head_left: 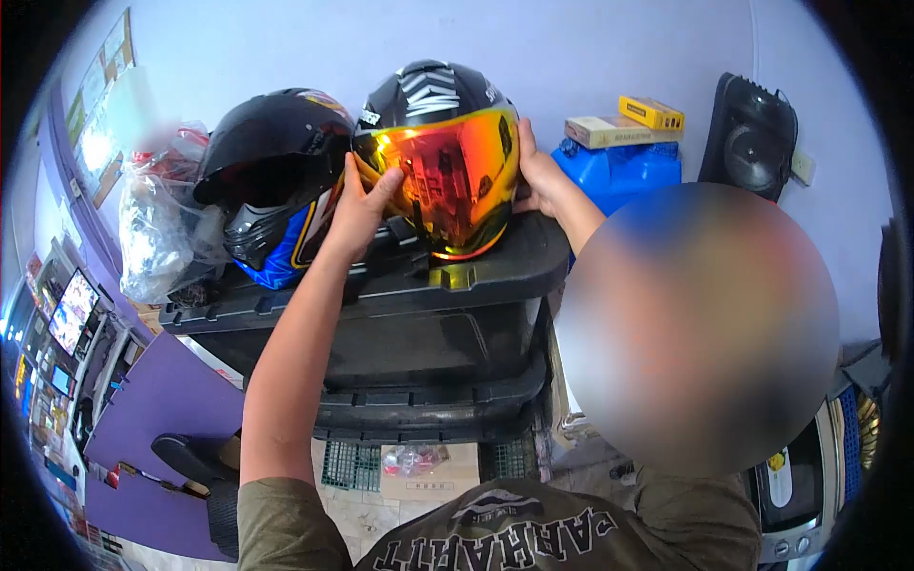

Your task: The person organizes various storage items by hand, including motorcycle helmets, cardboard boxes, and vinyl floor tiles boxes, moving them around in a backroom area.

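Note:
A black and white helmet point(447, 167) with a shiny orange-red mirrored visor stands upright on the black storage bin lid point(514, 269). My left hand point(365, 205) presses against its left side, thumb on the visor's edge. On the other side, my right hand point(535, 171) holds the helmet, its fingers partly hidden behind the shell. Close to my left hand, a second helmet point(276, 181), black with blue and orange markings and an open face, rests on the same lid.
Stacked black bins point(428, 352) stand below the helmets. Plastic bags point(162, 228) lie at the left. A blue container point(624, 176) bears two small boxes point(609, 131), beside a black speaker point(752, 143). A blurred round patch hides the right side.

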A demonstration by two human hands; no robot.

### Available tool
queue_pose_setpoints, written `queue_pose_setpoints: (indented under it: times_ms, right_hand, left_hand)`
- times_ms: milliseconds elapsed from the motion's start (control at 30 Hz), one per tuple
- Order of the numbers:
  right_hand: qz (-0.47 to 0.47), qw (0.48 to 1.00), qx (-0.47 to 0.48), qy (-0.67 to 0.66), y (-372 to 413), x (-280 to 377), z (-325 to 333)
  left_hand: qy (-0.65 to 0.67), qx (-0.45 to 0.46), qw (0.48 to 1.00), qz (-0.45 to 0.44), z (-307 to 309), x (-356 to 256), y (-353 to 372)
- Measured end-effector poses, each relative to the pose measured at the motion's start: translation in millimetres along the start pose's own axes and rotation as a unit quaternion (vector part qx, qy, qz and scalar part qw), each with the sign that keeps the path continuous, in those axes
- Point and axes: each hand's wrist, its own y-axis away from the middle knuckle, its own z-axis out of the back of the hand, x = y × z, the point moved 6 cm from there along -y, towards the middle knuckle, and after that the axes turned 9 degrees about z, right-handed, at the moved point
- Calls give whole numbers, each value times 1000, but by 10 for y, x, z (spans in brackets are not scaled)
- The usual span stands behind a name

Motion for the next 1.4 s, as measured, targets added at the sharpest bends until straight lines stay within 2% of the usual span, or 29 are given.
queue_pose_setpoints:
  times_ms: [67, 100, 133, 200, 267, 333, 367, 400, 433, 467, 500, 533, 567, 600, 633, 700, 733, 767, 800, 867, 933, 1033, 1133, 1167, 1267, 1300, 1333, 1367, 1400]
  right_hand:
    - [1, 969, -131, 208, -18, 87, 202]
    - [26, 945, -111, 305, -22, 191, 224]
    - [28, 943, -130, 306, 12, 198, 260]
    - [-6, 896, -66, 438, -29, 256, 414]
    - [196, 797, -116, 559, 63, 324, 594]
    - [180, 892, -44, 411, 653, 290, 607]
    - [161, 913, -21, 373, 1022, 234, 644]
    - [165, 910, -24, 378, 1371, 84, 728]
    - [176, 905, -26, 385, 1708, -29, 844]
    - [196, 901, -38, 385, 2029, -279, 1033]
    - [29, 927, -60, 368, 2402, -477, 1226]
    - [69, 930, -58, 355, 2709, -697, 1463]
    - [36, 933, -149, 325, 3068, -890, 1699]
    - [-12, 927, -237, 290, 3413, -1024, 1930]
    - [-61, 910, -323, 253, 3738, -1140, 2117]
    - [-81, 883, -372, 275, 4164, -1294, 2272]
    - [-86, 857, -417, 290, 4341, -1362, 2350]
    - [-55, 872, -401, 277, 4409, -1452, 2360]
    - [-1, 863, -377, 337, 4359, -1412, 2240]
    - [12, 834, -283, 474, 4193, -1279, 1911]
    - [125, 735, -132, 653, 3989, -1228, 1561]
    - [111, 736, -80, 663, 3825, -1403, 1385]
    - [97, 746, -86, 653, 3889, -1588, 1450]
    - [144, 734, -97, 656, 3945, -1606, 1454]
    - [99, 780, -39, 617, 4111, -1843, 1555]
    - [96, 780, -46, 616, 4144, -1863, 1595]
    - [116, 782, -40, 611, 4176, -1875, 1581]
    - [137, 784, -33, 604, 4205, -1886, 1568]
    - [131, 787, -38, 602, 4223, -1895, 1600]
  left_hand:
    - [-23, -24, 999, 6, 15, -35, 19]
    - [-36, -26, 999, -1, 45, 14, -27]
    - [-49, -25, 998, -7, 81, 73, -87]
    - [-124, -74, 989, -27, 91, -4, -28]
    - [-242, -122, 962, -31, 64, -197, 137]
    - [-306, -164, 936, -67, 96, -260, 245]
    - [-272, -165, 929, -187, 243, -107, 126]
    - [-91, -121, 969, -198, 182, -144, 332]
    - [-8, -118, 972, -203, 71, -331, 719]
    - [-74, -160, 942, -284, 24, -385, 1059]
    - [-133, -167, 906, -365, -42, -333, 1431]
    - [-205, -161, 865, -428, -76, -140, 1805]
    - [-310, -65, 815, -485, -276, -58, 2185]
    - [-342, 124, 832, -419, -485, 156, 2352]
    - [-325, 203, 845, -374, -804, 308, 2517]
    - [-281, 292, 878, -253, -1093, 811, 2696]
    - [-274, 300, 879, -251, -1189, 950, 2737]
    - [-273, 323, 878, -223, -1278, 1092, 2761]
    - [-274, 346, 876, -195, -1356, 1164, 2785]
    - [-266, 359, 872, -202, -1570, 1090, 2742]
    - [-224, 340, 887, -219, -1807, 952, 2664]
    - [-218, 325, 891, -231, -2219, 788, 2538]
    - [-223, 305, 892, -247, -2512, 578, 2462]
    - [-208, 270, 900, -271, -2535, 393, 2416]
    - [-224, 178, 897, -338, -2411, -294, 2351]
    - [-160, 93, 900, -395, -2199, -492, 2428]
    - [-79, -21, 872, -482, -1990, -637, 2521]
    - [-78, -13, 872, -483, -1970, -830, 2562]
    - [-111, -34, 818, -564, -1927, -1166, 2696]
